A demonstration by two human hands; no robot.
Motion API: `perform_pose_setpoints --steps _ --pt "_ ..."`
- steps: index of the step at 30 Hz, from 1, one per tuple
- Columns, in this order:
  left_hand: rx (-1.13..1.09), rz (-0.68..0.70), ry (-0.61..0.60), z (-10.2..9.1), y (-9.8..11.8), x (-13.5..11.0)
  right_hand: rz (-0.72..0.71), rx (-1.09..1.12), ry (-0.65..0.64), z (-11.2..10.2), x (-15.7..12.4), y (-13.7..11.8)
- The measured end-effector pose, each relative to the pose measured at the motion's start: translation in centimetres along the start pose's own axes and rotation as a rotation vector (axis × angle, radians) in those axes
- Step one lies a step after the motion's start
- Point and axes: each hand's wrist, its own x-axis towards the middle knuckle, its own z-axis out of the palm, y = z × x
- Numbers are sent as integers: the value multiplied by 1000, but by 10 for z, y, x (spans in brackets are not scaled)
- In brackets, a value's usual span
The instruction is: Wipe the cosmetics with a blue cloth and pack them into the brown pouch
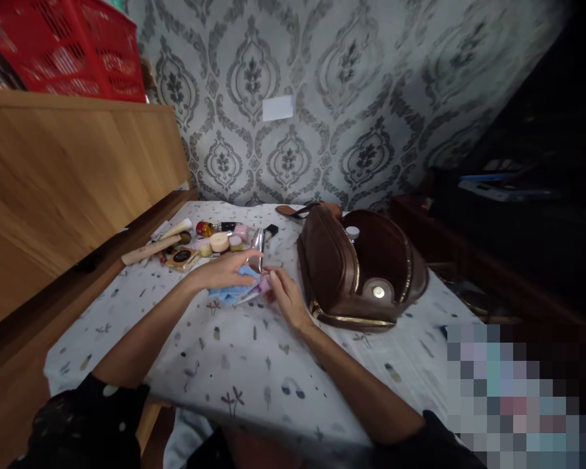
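My left hand (227, 270) is closed on a light blue cloth (232, 292). Close against it, the fingers of my right hand (287, 298) pinch a small tube with a pink end (264, 283), partly hidden and blurred. Just behind my hands is a silvery tube (258, 246). Beyond my left hand lie a round beige jar (219, 243), a bottle with an amber end (204, 228) and a black-and-gold packet (182, 258). A brush with dark bristles (271, 230) rests at the right of this group.
A brown leather bag (328, 270) stands unzipped at the right, with a white-capped item (352, 232) at its opening. The patterned cloth (254, 365) covers the table. At the left are a wooden cabinet (78, 150) and a red basket (88, 52); a wallpapered wall (317, 130) rises behind.
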Motion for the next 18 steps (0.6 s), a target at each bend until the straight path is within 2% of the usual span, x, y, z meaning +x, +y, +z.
perform_pose_setpoints --steps 2,7,10,14,16,18 --pt "28 -24 -47 7 -6 -3 43 -22 -15 0 1 2" --pt "105 -69 203 22 -22 -10 95 -41 -31 0 6 12" --pt "103 28 285 40 -20 -15 62 -63 -27 1 7 15" --pt "129 228 212 67 -19 -22 52 -29 -35 1 6 21" --pt "155 272 158 70 -25 -27 57 -16 -31 1 6 23" --pt "212 286 109 64 -35 -34 76 9 -17 1 6 24"
